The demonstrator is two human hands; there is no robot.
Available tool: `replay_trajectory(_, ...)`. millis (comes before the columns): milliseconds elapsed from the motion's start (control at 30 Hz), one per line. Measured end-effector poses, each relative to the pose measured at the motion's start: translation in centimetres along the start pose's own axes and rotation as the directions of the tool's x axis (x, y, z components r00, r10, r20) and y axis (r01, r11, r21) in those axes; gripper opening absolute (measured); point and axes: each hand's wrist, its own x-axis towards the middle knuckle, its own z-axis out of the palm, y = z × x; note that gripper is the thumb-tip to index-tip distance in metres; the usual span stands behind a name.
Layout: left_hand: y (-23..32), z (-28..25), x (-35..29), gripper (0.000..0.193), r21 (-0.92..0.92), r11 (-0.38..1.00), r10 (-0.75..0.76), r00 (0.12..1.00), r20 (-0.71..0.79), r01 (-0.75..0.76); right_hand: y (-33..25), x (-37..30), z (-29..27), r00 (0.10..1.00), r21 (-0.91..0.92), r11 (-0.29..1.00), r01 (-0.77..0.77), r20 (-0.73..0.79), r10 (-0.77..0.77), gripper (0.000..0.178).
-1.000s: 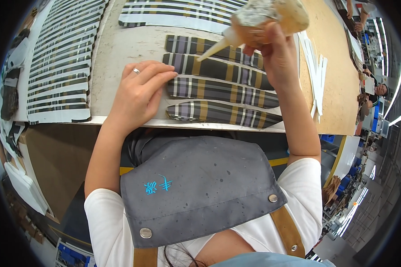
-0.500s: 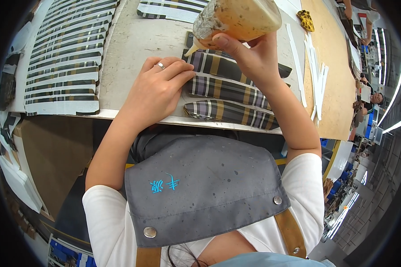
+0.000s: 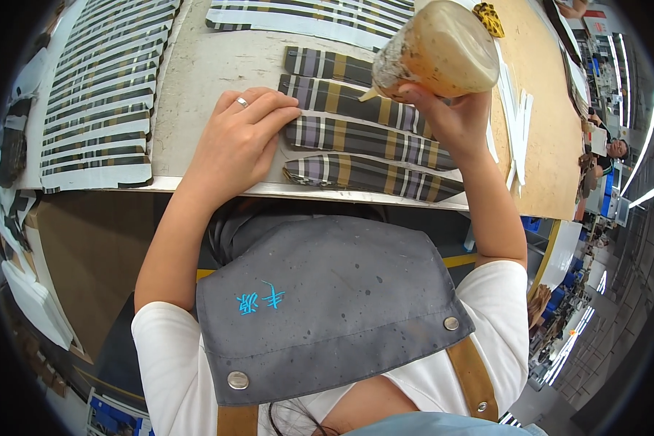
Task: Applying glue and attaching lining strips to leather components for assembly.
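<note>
A squeeze bottle (image 3: 443, 54) with an amber liquid and a smudged, whitish outside is tilted nozzle-down in my right hand (image 3: 461, 123), whose fingers wrap around it. Its pale pointed tip is at a plaid fabric strip (image 3: 334, 96), second from the back of several strips side by side. My left hand (image 3: 243, 138), wearing a ring, lies with fingers stretched out, their tips at the left end of that same strip. Nearer the table edge are another plaid strip (image 3: 356, 138) and the front plaid strip (image 3: 374, 178); the back plaid strip (image 3: 327, 64) lies beyond.
Rows of overlapping plaid pieces with white bands (image 3: 105, 102) cover the table's left side, and another such row (image 3: 305, 18) lies at the back. White narrow strips (image 3: 517, 131) and a yellow-black patterned object (image 3: 489, 19) are on the right. The table edge (image 3: 341, 195) runs before me.
The bottle has moved right along the strip with my right hand, its tip leaving the strip's left end. My left hand stays by that end. The whole view has shifted slightly.
</note>
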Motion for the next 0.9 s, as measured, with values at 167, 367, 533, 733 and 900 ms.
replay_trajectory(167,0.1,0.0,0.1,0.029,0.017,1.000,0.008,1.000,0.007,-0.008,1.4,-2.4,-3.3,0.998,-0.115,0.993,-0.031,-0.057,0.025,0.056)
replay_trajectory(367,0.2,-0.1,0.1,0.027,0.060,0.998,0.012,1.000,0.000,-0.012,0.5,-3.8,-4.8,0.976,-0.180,0.984,-0.018,-0.217,-0.022,0.061)
replay_trajectory(533,0.2,-0.1,0.1,0.030,0.053,0.998,-0.028,0.998,0.048,0.026,0.5,-5.2,-6.8,0.972,-0.182,0.983,-0.028,-0.235,-0.016,0.065)
replay_trajectory(733,0.5,-0.2,0.4,0.032,0.095,0.995,-0.001,1.000,0.023,-0.001,1.4,-7.3,-9.5,0.936,-0.274,0.949,-0.158,-0.349,0.055,0.076)
replay_trajectory(900,0.5,-0.2,0.4,0.032,0.100,0.995,-0.007,1.000,0.021,0.005,0.7,-7.2,-11.1,0.853,-0.158,0.963,-0.218,-0.511,0.110,0.067)
